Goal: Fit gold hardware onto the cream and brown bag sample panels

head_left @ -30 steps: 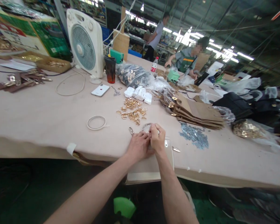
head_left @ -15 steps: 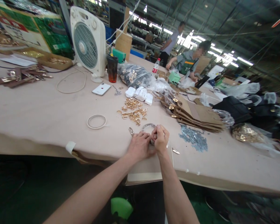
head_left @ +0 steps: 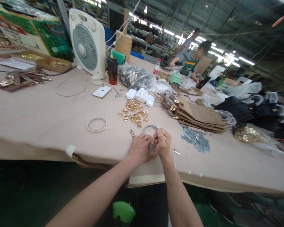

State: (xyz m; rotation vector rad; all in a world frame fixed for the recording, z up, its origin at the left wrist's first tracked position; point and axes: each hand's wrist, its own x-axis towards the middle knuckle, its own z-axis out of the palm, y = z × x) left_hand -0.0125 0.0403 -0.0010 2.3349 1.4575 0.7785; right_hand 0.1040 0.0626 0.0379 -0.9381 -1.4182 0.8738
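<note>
Panel [head_left: 146,175], one, lies under the grip and looks mid-job: right hand [head_left: 162,142] curled closed, left hand [head_left: 140,145] bent over beside it, can't make out what either holds. Two loose metal clips [head_left: 132,133] flank the grip; gold pile [head_left: 132,106] beyond looks left to do, brown stack [head_left: 201,118] beyond-right carries gold fittings [head_left: 175,117], probably done, both uncountable.

Apple logo [head_left: 102,90] on the white phone [head_left: 100,92]
</note>
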